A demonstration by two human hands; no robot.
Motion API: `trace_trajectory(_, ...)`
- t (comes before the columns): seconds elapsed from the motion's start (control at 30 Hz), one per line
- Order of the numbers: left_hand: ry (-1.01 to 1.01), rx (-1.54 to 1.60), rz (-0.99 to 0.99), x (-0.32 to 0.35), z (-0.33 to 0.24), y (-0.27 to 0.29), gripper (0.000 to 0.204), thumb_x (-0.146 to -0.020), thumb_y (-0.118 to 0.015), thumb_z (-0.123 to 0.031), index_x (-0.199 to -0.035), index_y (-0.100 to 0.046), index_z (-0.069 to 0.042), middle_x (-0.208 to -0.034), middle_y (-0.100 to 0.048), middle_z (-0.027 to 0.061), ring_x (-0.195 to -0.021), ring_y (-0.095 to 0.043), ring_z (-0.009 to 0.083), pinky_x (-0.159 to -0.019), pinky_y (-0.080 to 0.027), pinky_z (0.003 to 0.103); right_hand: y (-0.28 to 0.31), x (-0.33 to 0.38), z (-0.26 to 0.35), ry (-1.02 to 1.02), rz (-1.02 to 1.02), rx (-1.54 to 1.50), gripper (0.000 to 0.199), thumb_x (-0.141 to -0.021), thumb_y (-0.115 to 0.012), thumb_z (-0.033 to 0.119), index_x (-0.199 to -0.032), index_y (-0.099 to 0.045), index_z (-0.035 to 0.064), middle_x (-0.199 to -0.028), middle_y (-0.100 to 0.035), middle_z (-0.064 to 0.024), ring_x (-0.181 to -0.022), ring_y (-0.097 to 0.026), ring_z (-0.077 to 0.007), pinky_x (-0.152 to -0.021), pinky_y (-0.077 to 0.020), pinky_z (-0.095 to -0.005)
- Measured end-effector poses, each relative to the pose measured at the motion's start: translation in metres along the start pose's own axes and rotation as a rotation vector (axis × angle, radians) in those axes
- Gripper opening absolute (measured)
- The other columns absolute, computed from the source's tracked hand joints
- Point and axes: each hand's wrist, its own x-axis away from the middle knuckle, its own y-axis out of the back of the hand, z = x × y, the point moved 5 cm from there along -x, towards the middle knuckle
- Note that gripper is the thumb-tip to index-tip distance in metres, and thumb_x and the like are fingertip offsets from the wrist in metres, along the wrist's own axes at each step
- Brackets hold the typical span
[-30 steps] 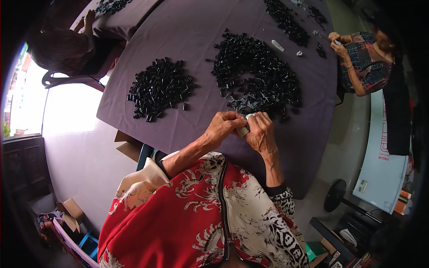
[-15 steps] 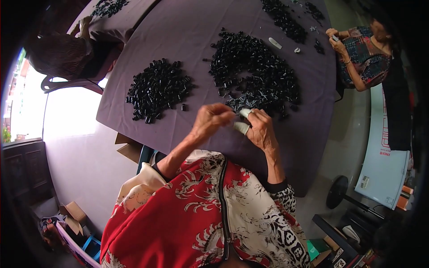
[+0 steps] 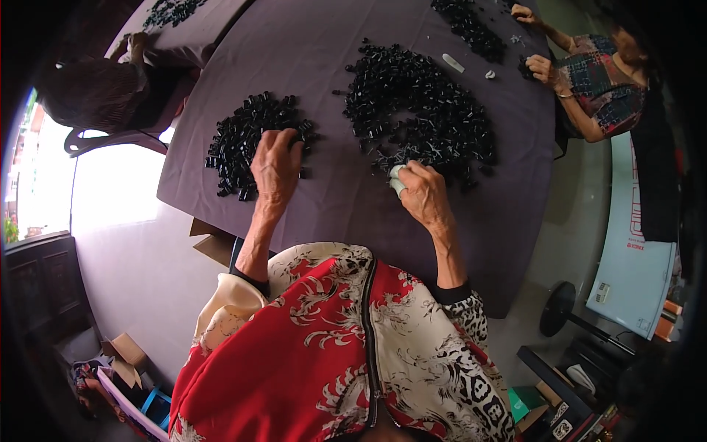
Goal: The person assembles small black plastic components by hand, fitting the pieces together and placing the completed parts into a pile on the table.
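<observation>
My left hand [image 3: 275, 168] reaches over the near right part of the left pile of small black pieces [image 3: 239, 147]. Its fingers are bent and closed, and a dark spot shows by the fingertips, too small to name. White finger covers [image 3: 398, 177] sit on the thumb and index finger of my right hand [image 3: 425, 193]. That hand is closed in a pinch at the near edge of the larger pile of black pieces [image 3: 456, 125]; whatever it holds is hidden. Thin greyish bits [image 3: 394, 158] lie among the pieces just beyond it.
A purple-grey cloth [image 3: 339, 214] covers the table. Farther off lie a white strip-shaped tool [image 3: 453, 63], a small white object [image 3: 490, 74] and another black pile [image 3: 471, 37]. One person [image 3: 600, 88] works at the right edge, another [image 3: 96, 92] at a far-left table.
My left hand has moved left, from beside my right hand to the left pile. My right hand stays near the larger pile, its covered fingertips now closer together. The person at right has spread their hands apart.
</observation>
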Motion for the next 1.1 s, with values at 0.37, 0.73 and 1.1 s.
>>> trace_trajectory(0.37, 0.193, 0.627, 0.6, 0.035, -0.078, -0.048, 0.018, -0.079, -0.063, -0.017, -0.084, -0.063, 0.0, -0.071, -0.058, 0.0068, -0.062, -0.055, 0.0148, -0.057, -0.044, 0.028, 0.008, 0.0, 0.017, 0.167, -0.012, -0.064, 0.012, -0.063, -0.057, -0.001, -0.075, -0.052, 0.0, -0.074, -0.055, -0.0147, -0.072, -0.055, -0.0284, -0.067, -0.0424, -0.0376)
trace_trajectory(0.73, 0.737, 1.253, 0.938, 0.055, -0.075, -0.074, 0.02, -0.083, -0.061, -0.022, -0.084, -0.063, -0.002, -0.072, -0.059, 0.0017, -0.064, -0.051, 0.008, -0.062, -0.042, 0.023, 0.016, 0.006, 0.009, -0.102, -0.078, -0.478, 0.014, -0.07, -0.059, 0.0, -0.084, -0.058, -0.0004, -0.074, -0.06, -0.0116, -0.066, -0.059, -0.022, -0.06, -0.0467, -0.0303)
trace_trajectory(1.1, 0.108, 0.174, 0.389, 0.006, -0.048, -0.072, 0.021, -0.074, -0.063, -0.022, -0.081, -0.063, -0.003, -0.076, -0.06, 0.0129, -0.07, -0.059, 0.0273, -0.062, -0.045, 0.037, 0.015, 0.012, -0.008, -0.3, -0.174, -0.753, 0.01, -0.074, -0.058, 0.002, -0.083, -0.059, -0.0009, -0.074, -0.062, -0.0049, -0.062, -0.054, -0.0109, -0.06, -0.0448, -0.0238)
